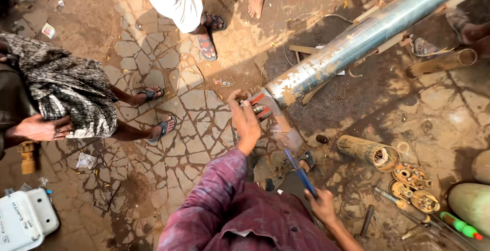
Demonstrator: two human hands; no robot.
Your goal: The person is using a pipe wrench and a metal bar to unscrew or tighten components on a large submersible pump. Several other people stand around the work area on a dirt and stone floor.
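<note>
Pipe [357,42]: long steel cylinder, blue-grey with rust patches, slanting from upper right down to its near end at mid-frame, propped on timber over paving.
Short tube [367,151]: rusty, lying below the pipe's near end, to the right.
Left hand [246,118]: closed at the pipe's near end, fingers around a red and silver fitting [261,105].
Right hand [322,205]: below the pipe's end, clenched on a blue-handled tool [301,172], its head blurred.

A long, rusty grey metal cylinder [357,42] lies slanted from far right to centre. A red-marked tool [261,106] sits at its near end; a blue-handled tool [300,172], blurred, angles nearer.
</note>
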